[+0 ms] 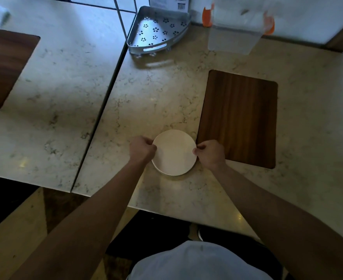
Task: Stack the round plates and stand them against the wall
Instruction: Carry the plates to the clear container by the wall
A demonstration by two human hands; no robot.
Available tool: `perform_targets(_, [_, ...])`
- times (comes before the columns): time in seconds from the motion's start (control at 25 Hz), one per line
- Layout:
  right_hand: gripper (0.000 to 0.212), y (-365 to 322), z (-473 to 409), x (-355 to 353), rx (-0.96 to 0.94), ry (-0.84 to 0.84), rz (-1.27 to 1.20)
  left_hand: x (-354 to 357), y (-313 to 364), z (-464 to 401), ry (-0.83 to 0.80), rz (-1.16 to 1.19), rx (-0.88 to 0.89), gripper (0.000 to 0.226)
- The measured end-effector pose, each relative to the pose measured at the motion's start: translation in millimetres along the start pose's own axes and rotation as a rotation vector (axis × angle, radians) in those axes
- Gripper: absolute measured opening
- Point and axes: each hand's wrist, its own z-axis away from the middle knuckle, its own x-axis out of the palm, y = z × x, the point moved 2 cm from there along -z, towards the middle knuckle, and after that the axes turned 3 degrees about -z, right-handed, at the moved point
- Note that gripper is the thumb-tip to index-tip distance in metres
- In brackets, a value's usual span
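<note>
White round plates [174, 152], stacked on marble counter [146, 110]: I am gripping opposite rims, left hand [141, 148] and right hand [210, 153] both pinching.

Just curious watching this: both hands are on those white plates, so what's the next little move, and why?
Probably lift the stack of round white plates off the marble counter. The left hand and right hand already pinch opposite rims, and the plates lie flat, far from the wall.

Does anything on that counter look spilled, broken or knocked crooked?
Nothing stands out. The plates lie flat in a slightly offset stack, with the left hand and right hand pinching opposite edges. The wooden board, metal corner rack and clear container look upright and intact, with no spill visible.
</note>
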Motion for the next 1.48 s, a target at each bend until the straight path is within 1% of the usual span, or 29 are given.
perform_targets(0.12, [0.027,-2.9,2.4,0.3,-0.010,0.010,0.015,0.4,0.7,1.5,0.019,-0.069,0.054,0.029])
perform_targets(0.36, [0.021,-7.3,6.0,-0.9,-0.002,0.026,-0.010,2.9,4.1,2.9,0.023,-0.253,0.162,0.016])
perform_targets(0.52, [0.021,-9.6,8.6,1.8,0.019,0.033,-0.012,1.6,5.9,1.5,0.007,-0.290,0.161,0.016])
perform_targets(0.6, [0.020,-12.1,9.5,3.0,0.034,0.037,0.007,2.4,6.6,-0.3,0.009,-0.269,0.128,0.015])
perform_targets(0.68, [0.015,-13.4,7.3,4.1,0.070,0.007,0.010,3.2,6.4,-2.3,0.004,-0.231,0.099,0.015])
perform_targets(0.72, [0.019,-13.2,5.7,3.9,0.093,-0.015,-0.007,2.9,6.3,-3.9,-0.002,-0.218,0.088,0.015])
perform_targets(0.8, [0.034,-12.0,3.6,4.2,0.129,-0.051,-0.059,1.0,5.8,-7.9,-0.018,-0.195,0.055,0.022])
perform_targets(0.92, [0.039,-9.2,3.9,4.2,0.143,-0.050,-0.143,-0.5,6.5,-13.1,-0.046,-0.124,0.000,0.025])
perform_targets(1.0, [0.034,-4.9,4.8,5.7,0.136,-0.050,-0.179,0.6,6.5,-13.7,-0.086,-0.059,-0.044,0.027])
perform_targets(1.12, [0.016,-0.4,3.0,4.2,0.133,-0.058,-0.225,2.6,7.6,-14.2,-0.159,0.018,-0.072,0.032])
perform_targets(1.24, [0.022,2.1,-1.9,-1.3,0.140,-0.078,-0.272,2.7,14.3,-15.4,-0.180,0.070,-0.082,0.031])
perform_targets(1.36, [0.012,2.4,-6.3,-15.2,0.145,-0.088,-0.333,3.7,30.1,-15.4,-0.190,0.085,-0.072,0.024])
perform_targets(1.48, [0.010,0.9,-16.9,-45.3,0.117,-0.059,-0.388,9.6,61.9,-20.4,-0.186,0.101,-0.048,0.019])
